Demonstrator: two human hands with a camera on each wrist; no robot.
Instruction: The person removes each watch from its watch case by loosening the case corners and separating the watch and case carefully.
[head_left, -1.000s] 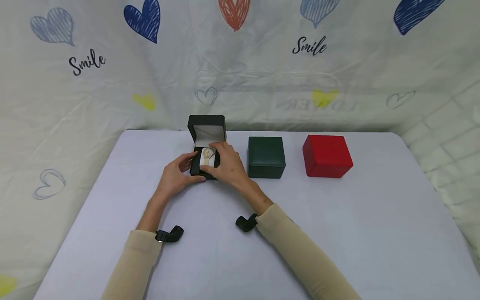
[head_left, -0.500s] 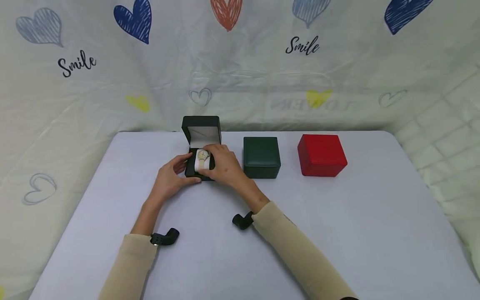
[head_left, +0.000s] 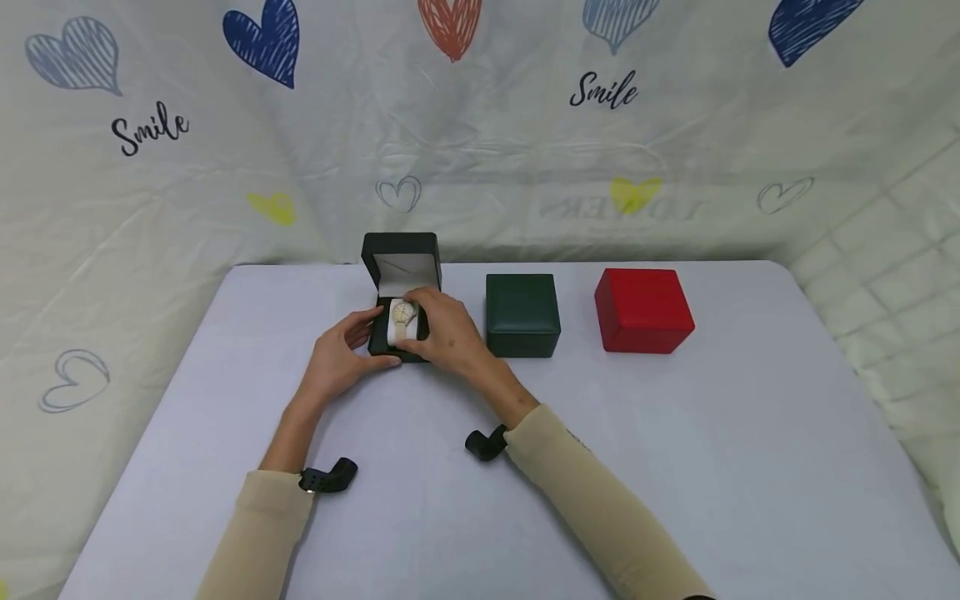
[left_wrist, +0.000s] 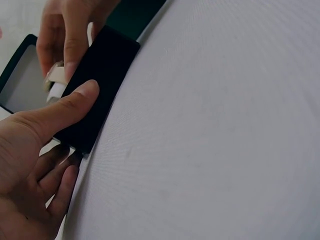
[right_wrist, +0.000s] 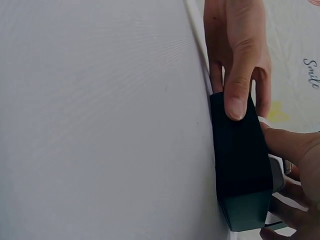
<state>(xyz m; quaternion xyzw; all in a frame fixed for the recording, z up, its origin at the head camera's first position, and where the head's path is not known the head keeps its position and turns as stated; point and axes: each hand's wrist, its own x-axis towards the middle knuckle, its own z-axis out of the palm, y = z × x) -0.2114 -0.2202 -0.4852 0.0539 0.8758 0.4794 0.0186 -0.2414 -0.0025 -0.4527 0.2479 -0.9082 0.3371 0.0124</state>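
Observation:
A dark watch box (head_left: 401,243) with a pale lining stands at the table's back, its lid raised. In it is a wristwatch (head_left: 403,313) with a round face and a light strap, wrapped on a white cushion (head_left: 392,332). My left hand (head_left: 341,354) grips the box from the left, thumb pressed on the dark front wall (left_wrist: 102,75) in the left wrist view. From the right, my right hand (head_left: 450,335) pinches the watch on its cushion, index finger at the top end and thumb at the bottom. Part of the box's right side is hidden behind that hand.
Just right of the watch box sits a closed dark green box (head_left: 522,315). Farther right is a closed red box (head_left: 647,311). All stand on a white table (head_left: 675,467), near its back edge. A curtain (head_left: 510,167) printed with hearts hangs behind.
The head view has shifted a little, so everything appears slightly farther left. Both hands keep about the same place at the box and the watch.

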